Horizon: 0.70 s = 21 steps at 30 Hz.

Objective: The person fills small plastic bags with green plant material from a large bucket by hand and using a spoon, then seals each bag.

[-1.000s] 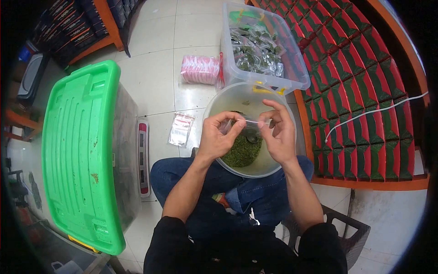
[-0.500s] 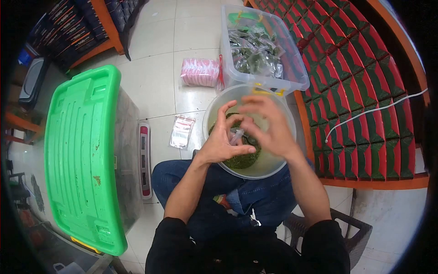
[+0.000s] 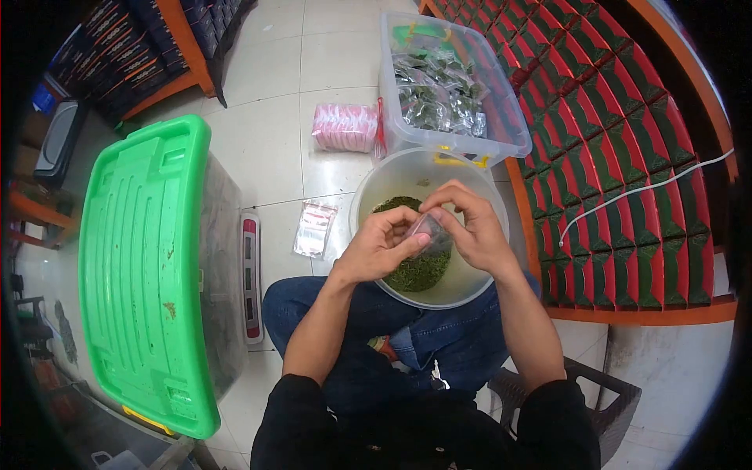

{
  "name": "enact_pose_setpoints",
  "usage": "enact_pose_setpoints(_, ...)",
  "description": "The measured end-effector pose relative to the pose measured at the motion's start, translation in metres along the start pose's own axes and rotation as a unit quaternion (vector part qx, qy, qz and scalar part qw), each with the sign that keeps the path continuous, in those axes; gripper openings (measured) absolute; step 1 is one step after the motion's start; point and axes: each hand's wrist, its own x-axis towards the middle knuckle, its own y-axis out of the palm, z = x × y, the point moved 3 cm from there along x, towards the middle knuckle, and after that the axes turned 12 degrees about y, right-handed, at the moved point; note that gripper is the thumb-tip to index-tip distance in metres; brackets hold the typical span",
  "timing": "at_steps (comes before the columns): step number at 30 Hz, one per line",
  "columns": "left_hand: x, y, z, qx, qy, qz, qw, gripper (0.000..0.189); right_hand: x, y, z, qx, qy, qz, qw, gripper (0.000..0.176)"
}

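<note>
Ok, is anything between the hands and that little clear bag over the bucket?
Nothing visible. The left hand and right hand both pinch the small clear bag directly, above the green leaves in the white bucket.

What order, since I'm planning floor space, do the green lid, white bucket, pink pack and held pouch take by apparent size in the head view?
1. green lid
2. white bucket
3. pink pack
4. held pouch
Clear gaps; none look alike.

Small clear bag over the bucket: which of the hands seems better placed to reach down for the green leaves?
Probably the right hand. The left hand pinches the small clear bag by its side, while the right one's fingers curl over its top, directly above the green leaves in the bucket.
</note>
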Motion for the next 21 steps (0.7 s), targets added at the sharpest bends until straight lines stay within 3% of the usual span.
enact_pose_setpoints(2,0.000,-0.002,0.005,-0.002,0.002,-0.021,1.000,0.026,-0.006,0.006,-0.012,0.180,0.162,-0.042,0.969,0.011)
enact_pose_setpoints(4,0.002,0.001,0.008,-0.006,0.005,-0.042,0.999,0.027,-0.013,0.010,-0.017,0.118,0.168,-0.047,0.978,0.013)
enact_pose_setpoints(7,0.005,0.005,0.005,0.015,0.079,-0.082,0.993,0.033,-0.015,0.008,-0.018,0.009,0.167,-0.052,0.985,0.017)
enact_pose_setpoints(10,0.004,0.001,0.004,-0.058,0.043,-0.074,0.995,0.026,-0.013,0.002,-0.020,-0.026,0.159,-0.045,0.986,0.019)
enact_pose_setpoints(13,0.004,-0.011,0.001,-0.077,0.005,-0.009,0.997,0.015,-0.012,-0.012,-0.025,-0.032,0.167,-0.042,0.984,0.018)
enact_pose_setpoints(15,0.003,-0.010,-0.004,0.017,-0.008,-0.051,0.999,0.008,-0.012,-0.016,-0.027,-0.048,0.179,-0.041,0.982,0.017)
enact_pose_setpoints(18,0.001,-0.007,-0.003,0.070,-0.031,-0.064,0.995,0.009,-0.009,-0.013,-0.017,-0.069,0.132,-0.067,0.987,0.016)
enact_pose_setpoints(19,0.001,-0.004,-0.003,0.069,-0.031,-0.064,0.995,0.009,-0.007,-0.012,0.005,-0.232,0.041,-0.200,0.951,0.017)
enact_pose_setpoints(20,0.000,-0.002,-0.004,0.129,-0.013,-0.067,0.989,0.010,-0.008,-0.009,0.021,-0.382,-0.052,-0.323,0.865,0.018)
enact_pose_setpoints(21,0.000,-0.002,-0.008,0.191,0.006,-0.071,0.979,0.010,-0.010,-0.005,0.019,-0.381,-0.053,-0.322,0.865,0.018)
